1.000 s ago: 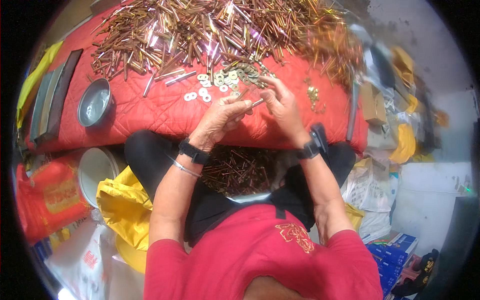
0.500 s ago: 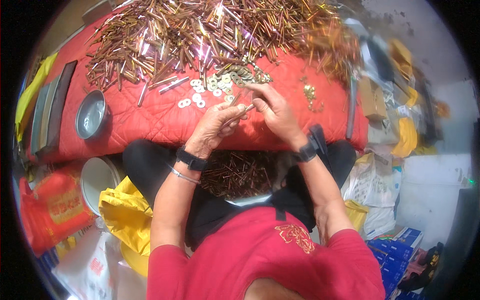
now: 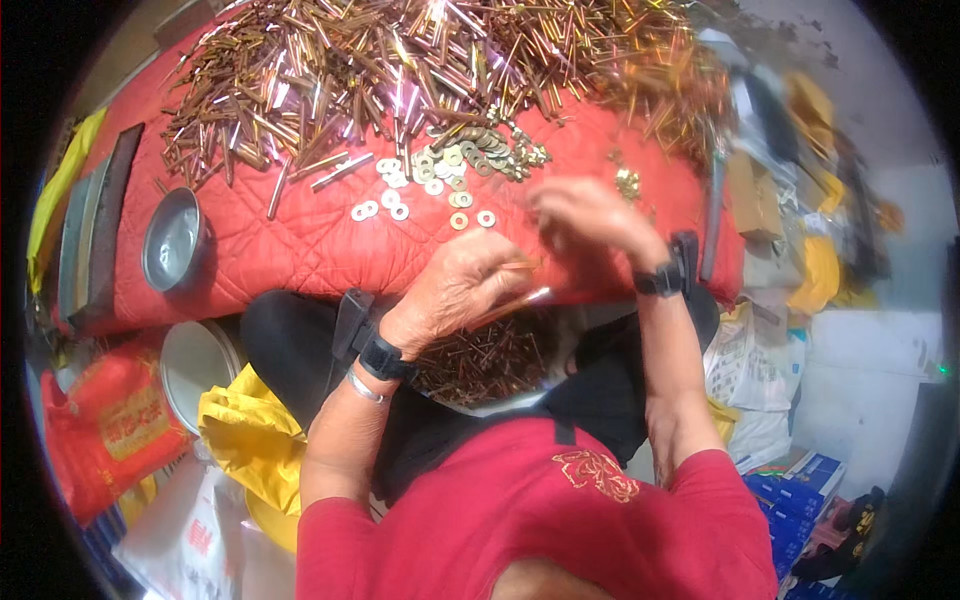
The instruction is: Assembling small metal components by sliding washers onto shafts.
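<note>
A thin, copper-coloured metal rod [image 3: 512, 307] is gripped in my left hand [image 3: 455, 282], its long axis slanting from near left to far right. My blurred right hand [image 3: 597, 218] is apart, farther and rightward; whether it holds something, I cannot tell. Flat, round, brass-coloured washers [image 3: 472, 156] lie beyond my left hand.

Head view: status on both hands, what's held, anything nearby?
Left hand closed on slender, shiny metal rod. Right hand apart, blurred, grip unclear. Flat, ring-shaped metal washers loose on red quilted cloth, beyond left hand.
</note>
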A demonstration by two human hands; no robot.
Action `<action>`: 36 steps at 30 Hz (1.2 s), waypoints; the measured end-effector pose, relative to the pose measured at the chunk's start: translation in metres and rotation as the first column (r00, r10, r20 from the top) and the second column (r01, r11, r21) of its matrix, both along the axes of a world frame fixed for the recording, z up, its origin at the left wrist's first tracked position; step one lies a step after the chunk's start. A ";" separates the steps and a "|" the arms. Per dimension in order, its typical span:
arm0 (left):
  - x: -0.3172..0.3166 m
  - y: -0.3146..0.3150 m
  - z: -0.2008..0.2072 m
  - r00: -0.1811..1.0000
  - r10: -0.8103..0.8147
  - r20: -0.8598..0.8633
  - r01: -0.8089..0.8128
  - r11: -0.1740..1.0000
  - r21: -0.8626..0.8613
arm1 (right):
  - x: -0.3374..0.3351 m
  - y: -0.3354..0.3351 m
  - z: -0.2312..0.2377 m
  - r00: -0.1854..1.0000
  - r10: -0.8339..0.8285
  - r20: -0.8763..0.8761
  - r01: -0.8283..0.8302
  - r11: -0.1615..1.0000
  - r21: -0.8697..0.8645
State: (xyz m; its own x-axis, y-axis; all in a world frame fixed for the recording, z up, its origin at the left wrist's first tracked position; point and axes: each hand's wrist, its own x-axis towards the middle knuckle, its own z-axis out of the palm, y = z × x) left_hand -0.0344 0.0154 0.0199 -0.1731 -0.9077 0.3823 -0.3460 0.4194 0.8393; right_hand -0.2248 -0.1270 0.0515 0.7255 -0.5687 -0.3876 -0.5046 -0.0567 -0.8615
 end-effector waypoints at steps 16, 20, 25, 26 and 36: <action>0.017 -0.032 -0.041 0.819 0.370 0.438 -0.367 0.925 -0.095 | 0.055 -0.147 -0.053 0.824 -0.476 -0.307 -0.141 0.352 -0.925; 0.017 -0.019 -0.042 0.900 0.290 0.326 -0.282 0.957 -0.073 | 0.022 -0.094 -0.030 0.845 -0.488 -0.216 -0.022 0.373 -0.928; 0.027 -0.025 -0.036 0.820 0.497 -0.283 -0.385 0.846 0.369 | -0.008 -0.013 -0.020 0.955 -0.298 -0.017 0.245 0.816 -0.524; 0.022 -0.024 -0.016 0.703 0.559 -0.440 -0.337 0.806 0.486 | -0.011 0.001 -0.023 0.951 -0.308 -0.012 0.267 0.842 -0.470; 0.033 -0.018 -0.024 0.377 0.551 -0.744 -0.096 0.822 0.561 | 0.024 0.059 -0.030 0.998 0.043 0.047 0.016 0.552 -0.833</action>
State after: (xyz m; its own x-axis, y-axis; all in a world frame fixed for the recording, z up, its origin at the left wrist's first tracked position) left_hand -0.0013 -0.0026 -0.0038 0.3743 -0.8954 -0.2411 0.6021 0.0370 0.7976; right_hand -0.2007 -0.0683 0.0212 0.7392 -0.6055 0.2949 -0.4511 -0.7702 -0.4509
